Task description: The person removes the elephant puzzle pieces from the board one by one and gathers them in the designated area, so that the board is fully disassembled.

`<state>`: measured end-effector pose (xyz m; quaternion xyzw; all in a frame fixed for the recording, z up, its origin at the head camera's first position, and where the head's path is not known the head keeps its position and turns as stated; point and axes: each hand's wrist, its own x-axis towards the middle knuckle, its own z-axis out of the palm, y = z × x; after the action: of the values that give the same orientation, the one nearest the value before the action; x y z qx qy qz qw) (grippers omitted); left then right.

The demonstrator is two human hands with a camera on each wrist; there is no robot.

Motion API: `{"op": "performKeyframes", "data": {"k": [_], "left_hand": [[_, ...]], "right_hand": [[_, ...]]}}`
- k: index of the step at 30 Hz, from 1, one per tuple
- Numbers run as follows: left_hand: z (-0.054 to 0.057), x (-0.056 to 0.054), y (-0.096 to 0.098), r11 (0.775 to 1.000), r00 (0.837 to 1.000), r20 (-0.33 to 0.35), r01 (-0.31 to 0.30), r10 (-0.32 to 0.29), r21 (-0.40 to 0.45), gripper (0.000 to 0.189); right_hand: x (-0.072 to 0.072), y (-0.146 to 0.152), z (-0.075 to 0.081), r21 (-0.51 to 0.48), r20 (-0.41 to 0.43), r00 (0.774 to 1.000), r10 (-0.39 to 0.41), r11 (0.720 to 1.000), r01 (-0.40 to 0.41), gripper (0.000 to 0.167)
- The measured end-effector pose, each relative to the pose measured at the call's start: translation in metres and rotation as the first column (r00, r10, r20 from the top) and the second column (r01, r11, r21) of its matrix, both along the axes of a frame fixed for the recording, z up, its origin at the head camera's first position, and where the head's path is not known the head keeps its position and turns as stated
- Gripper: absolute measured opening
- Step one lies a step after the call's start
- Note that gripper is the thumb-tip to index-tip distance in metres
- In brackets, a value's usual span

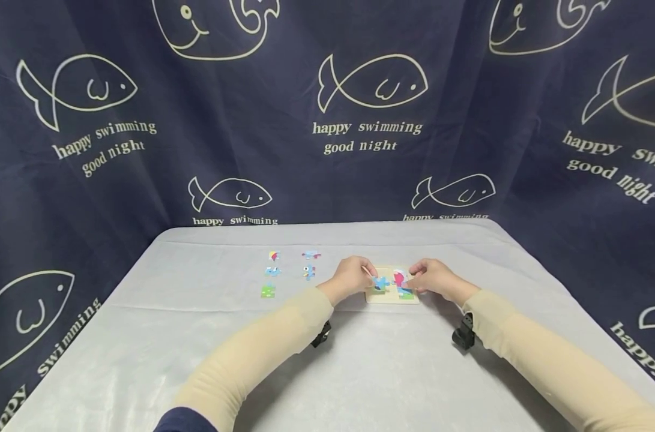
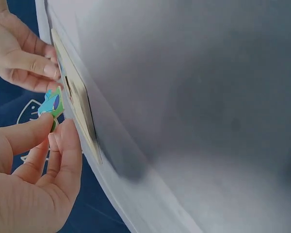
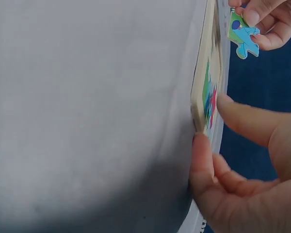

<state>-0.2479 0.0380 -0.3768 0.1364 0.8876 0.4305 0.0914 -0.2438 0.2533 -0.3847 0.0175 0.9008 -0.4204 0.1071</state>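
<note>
The left hand (image 1: 352, 278) pinches a blue-and-green piece (image 1: 381, 284) between thumb and fingers, raised over the left part of the tray (image 1: 388, 297); the right hand (image 1: 440, 281) grips the tray's right edge, thumb by the red, blue and green pieces (image 1: 400, 277) lying there; the tray rests on the worktop (image 1: 381, 366); five loose pieces (image 1: 268, 291) lie well to its left.

Curtained-off booth, looks like a makeshift recording setup; wider room type unclear. Navy fish-print fabric (image 1: 284, 150) wraps 9 through 3 o'clock, pale cloth-covered tabletop (image 1: 381, 372) at 6.
</note>
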Motion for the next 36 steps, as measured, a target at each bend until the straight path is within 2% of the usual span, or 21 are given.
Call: {"op": "performKeyframes", "data": {"k": [6,14,22,31,36], "left_hand": [[0.003,0.000,-0.008,1.000,0.999,0.012,-0.030,0.030,0.000,0.012],[0.005,-0.003,-0.027,0.999,0.999,0.005,-0.044,0.044,0.018,0.013],[0.013,-0.009,-0.063,0.994,0.995,0.011,-0.101,0.101,0.039,0.015],[0.015,-0.007,-0.098,0.985,0.988,0.024,-0.153,0.152,0.084,0.015],[0.011,-0.006,-0.111,0.975,0.985,0.050,-0.173,0.167,0.137,0.016]], "right_hand": [[0.003,-0.002,0.002,0.000,0.034,0.994,-0.099,0.995,0.099,0.046],[0.004,-0.006,0.001,0.034,0.019,0.995,-0.103,0.994,0.102,0.041],[0.000,-0.005,0.002,0.068,0.013,0.993,-0.115,0.991,0.114,0.040],[-0.007,0.000,0.002,0.012,0.044,0.993,-0.113,0.994,0.113,0.041],[-0.008,-0.001,-0.001,-0.009,0.069,0.992,-0.105,0.994,0.106,0.042]]}}
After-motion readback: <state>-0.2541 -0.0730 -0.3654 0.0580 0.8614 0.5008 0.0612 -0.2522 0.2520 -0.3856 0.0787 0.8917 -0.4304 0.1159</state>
